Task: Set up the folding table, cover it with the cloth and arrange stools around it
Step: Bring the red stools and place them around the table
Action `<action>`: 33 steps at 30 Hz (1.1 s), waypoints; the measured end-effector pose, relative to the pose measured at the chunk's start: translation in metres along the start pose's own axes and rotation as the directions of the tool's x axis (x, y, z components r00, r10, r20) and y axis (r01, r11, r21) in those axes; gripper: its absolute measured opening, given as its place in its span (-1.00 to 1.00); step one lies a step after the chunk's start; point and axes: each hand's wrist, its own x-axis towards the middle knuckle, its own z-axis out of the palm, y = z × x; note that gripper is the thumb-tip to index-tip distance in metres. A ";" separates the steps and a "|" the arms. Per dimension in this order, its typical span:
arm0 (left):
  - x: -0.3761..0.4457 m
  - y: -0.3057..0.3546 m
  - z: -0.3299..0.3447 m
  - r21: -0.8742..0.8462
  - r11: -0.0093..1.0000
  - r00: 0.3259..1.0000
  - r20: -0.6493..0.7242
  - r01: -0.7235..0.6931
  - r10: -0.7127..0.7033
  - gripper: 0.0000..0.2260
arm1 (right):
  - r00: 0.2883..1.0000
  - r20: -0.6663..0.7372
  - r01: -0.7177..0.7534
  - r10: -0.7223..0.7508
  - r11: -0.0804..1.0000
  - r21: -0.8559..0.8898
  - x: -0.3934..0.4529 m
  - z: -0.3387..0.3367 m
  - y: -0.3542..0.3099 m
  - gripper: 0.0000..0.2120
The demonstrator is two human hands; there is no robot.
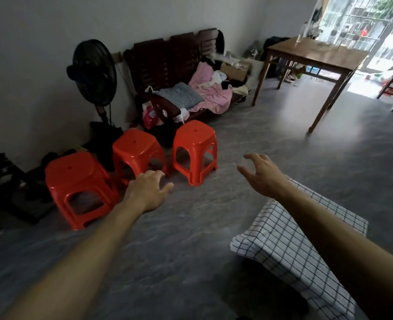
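Red stools stood by the wall, checked cloth covered the table, left hand and right hand reached out, fingers spread, empty.

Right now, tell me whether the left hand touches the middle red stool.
Cannot tell: in the head view the left hand overlaps the middle red stool, empty and open.

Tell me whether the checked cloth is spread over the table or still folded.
Spread. The checked cloth lies flat across the low table's top, and its edges hang down over the near corner and sides. The table itself is hidden beneath it.
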 end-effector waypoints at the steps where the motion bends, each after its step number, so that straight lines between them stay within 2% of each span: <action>1: 0.003 -0.014 -0.004 -0.014 1.000 1.000 0.002 0.011 -0.011 -0.50 | 1.000 0.007 0.009 -0.009 1.000 -0.009 0.005 0.006 -0.012 -0.43; 8: 0.044 -0.083 -0.013 -0.077 0.997 1.000 -0.014 0.026 -0.027 -0.53 | 0.994 0.098 0.044 -0.038 0.997 -0.060 0.065 0.045 -0.067 -0.46; 13: 0.100 -0.111 -0.003 -0.063 0.997 0.998 0.027 0.052 -0.050 -0.54 | 0.993 0.105 0.062 -0.057 0.997 -0.047 0.137 0.068 -0.078 -0.58; 21: 0.218 -0.114 -0.025 0.002 0.997 0.996 0.035 0.081 -0.081 -0.56 | 0.981 0.175 0.075 -0.084 0.996 0.057 0.268 0.079 -0.079 -0.51; 24: 0.268 -0.112 -0.039 -0.032 0.996 0.997 -0.002 0.081 -0.081 -0.58 | 0.985 0.151 0.075 -0.080 0.996 0.042 0.316 0.074 -0.083 -0.53; 33: 0.405 -0.129 -0.024 -0.046 0.999 0.998 0.066 0.024 -0.020 -0.58 | 0.987 0.157 0.026 -0.022 0.999 -0.022 0.440 0.092 -0.088 -0.51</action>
